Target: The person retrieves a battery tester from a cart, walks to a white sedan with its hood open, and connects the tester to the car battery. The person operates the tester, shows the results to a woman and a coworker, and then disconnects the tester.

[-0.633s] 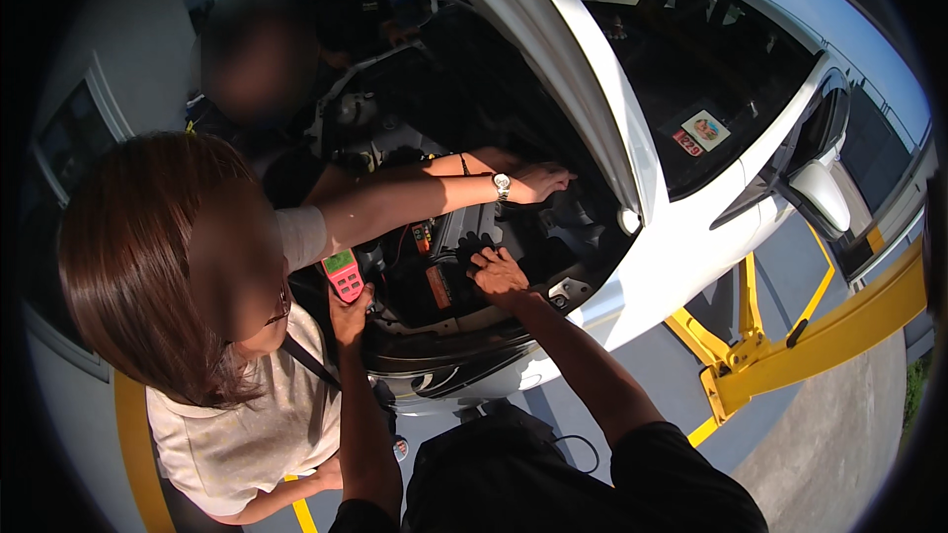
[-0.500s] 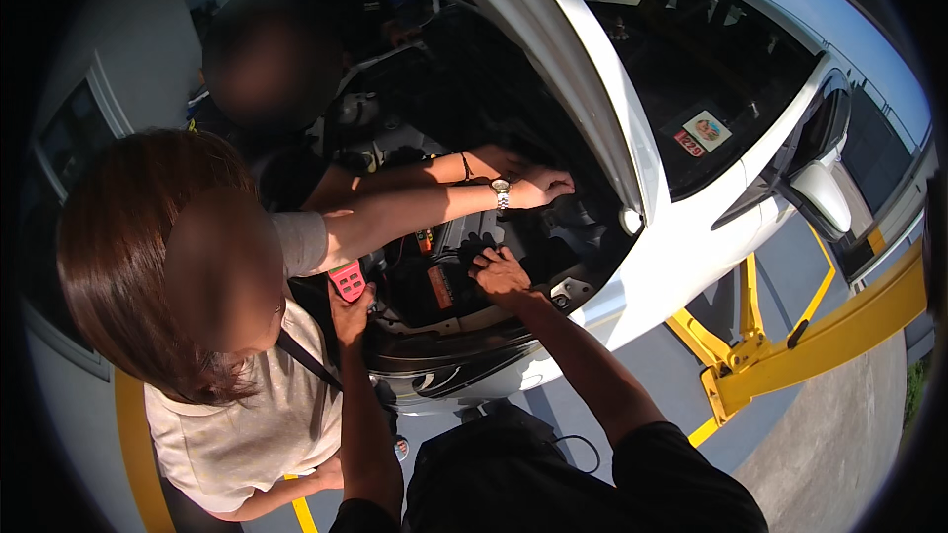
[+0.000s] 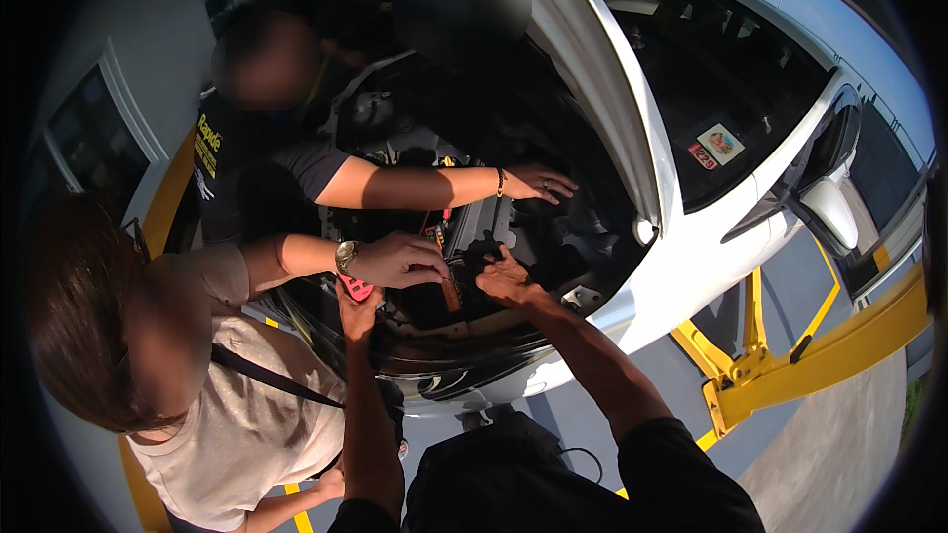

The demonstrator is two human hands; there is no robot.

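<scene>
At the bay's [image 3: 466,324] seven o'clock sits the left hand [image 3: 358,317], fingers closed round the pink meter [image 3: 356,288]; at five, the right hand [image 3: 507,278], fingers partly spread, apparently empty; hood [image 3: 620,69] already up, what remains not shown.

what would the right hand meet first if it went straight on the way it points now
Most likely the grey, partly shadowed engine-bay part just ahead of the right hand; depth is unclear, so whether there is any gap between them can't be told.
</scene>
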